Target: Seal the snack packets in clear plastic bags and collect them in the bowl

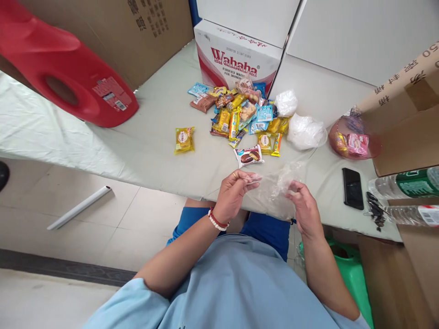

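Observation:
My left hand (235, 194) and my right hand (303, 205) both pinch the edges of a clear plastic bag (274, 192), stretched between them at the table's near edge. Just beyond the bag lies a chocolate pie packet (249, 156). Farther back is a heap of several snack packets (245, 116), and a single yellow packet (184, 139) lies apart to its left. My left wrist wears a red and white bracelet.
The table wears a pale cloth (147, 137). On it: a red jug (65, 77) at left, a Wahaha carton (236, 59) at the back, white crumpled bags (305, 130), a pink net bag (353, 139), a black phone (352, 188), keys (375, 212), bottles (404, 185), a cardboard box (408, 109). A white tube (80, 208) lies on the floor.

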Demonstrator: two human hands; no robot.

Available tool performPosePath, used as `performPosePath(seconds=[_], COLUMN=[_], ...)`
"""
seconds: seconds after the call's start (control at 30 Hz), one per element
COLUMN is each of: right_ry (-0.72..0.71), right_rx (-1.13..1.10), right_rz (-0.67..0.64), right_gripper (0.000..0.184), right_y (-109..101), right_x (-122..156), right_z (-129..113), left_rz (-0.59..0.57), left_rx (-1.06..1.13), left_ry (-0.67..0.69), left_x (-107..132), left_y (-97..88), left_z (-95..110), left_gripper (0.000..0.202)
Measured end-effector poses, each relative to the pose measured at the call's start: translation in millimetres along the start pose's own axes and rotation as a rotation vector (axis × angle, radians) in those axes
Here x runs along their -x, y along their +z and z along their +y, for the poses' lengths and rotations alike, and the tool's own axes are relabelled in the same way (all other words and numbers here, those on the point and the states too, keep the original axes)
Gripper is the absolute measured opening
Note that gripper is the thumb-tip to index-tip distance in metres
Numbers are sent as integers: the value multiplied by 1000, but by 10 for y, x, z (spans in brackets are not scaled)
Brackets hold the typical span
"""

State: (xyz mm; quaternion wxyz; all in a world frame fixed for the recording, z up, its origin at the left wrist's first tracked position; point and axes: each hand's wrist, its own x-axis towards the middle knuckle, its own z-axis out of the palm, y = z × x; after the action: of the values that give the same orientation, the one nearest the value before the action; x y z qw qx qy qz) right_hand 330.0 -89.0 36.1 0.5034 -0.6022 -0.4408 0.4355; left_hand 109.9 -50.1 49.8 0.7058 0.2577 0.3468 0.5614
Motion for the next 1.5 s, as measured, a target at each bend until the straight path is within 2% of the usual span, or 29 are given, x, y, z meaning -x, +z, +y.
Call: performPosePath(seconds=[0.1,0.27,0.33,0.4,0.47,0.5,0.57,0.67,0.83,0.93,1.0,1.07,1.17,1.23,1.3,1.4,1.5], right_ry=[53,104,127,143,132,112,53,5,88,105,94,77,49,29,-1,-68,-125], right_rx=[85,37,52,61,73,82,104,139,148,132,153,176,187,193,196,195,214], right_rz=[0,-115,-145,-179,-187,-176,-124,-42,-37,-41,-40,-56,-123,-184,-242,-323,-400], right_gripper=[58,43,42,42,43,43,41,35,33,33,33,33,31,29,27,25,25], right_y=[163,366,405,422,412,397,349,263,188,161,131,94,57,62,93,158,190], right_x=[-132,-167,-141,-120,-114,-118,-131,-140,-54,1,14,15,23,42,67,95,99], right_z=[-4,58,77,86,85,86,99,177,371,415,398,355,267,209,158,101,63], left_rz=[15,-18,-11,15,27,42,114,256,384,426,424,355,113,-34,-150,-319,-381], left_rx=[-13,-39,-204,-468,-671,-701,-617,-382,-199,-243,-456,-804,-1336,-1573,-1670,-1604,-1517], left_ry=[3,-80,-87,-79,-63,-42,21,71,-77,-96,-18,117,297,375,432,491,471], left_x=[4,15,13,-11,-62,-93,-155,-205,-167,-139,-117,-70,66,171,243,222,47], left_y=[-49,-198,-218,-231,-263,-290,-362,-487,-664,-750,-795,-826,-826,-790,-732,-622,-510], left_z=[-36,2,-9,-40,-66,-68,-38,55,107,63,52,70,127,154,162,148,111], left_gripper=[17,30,39,50,42,34,26,29,28,23,25,39,66,74,76,74,69])
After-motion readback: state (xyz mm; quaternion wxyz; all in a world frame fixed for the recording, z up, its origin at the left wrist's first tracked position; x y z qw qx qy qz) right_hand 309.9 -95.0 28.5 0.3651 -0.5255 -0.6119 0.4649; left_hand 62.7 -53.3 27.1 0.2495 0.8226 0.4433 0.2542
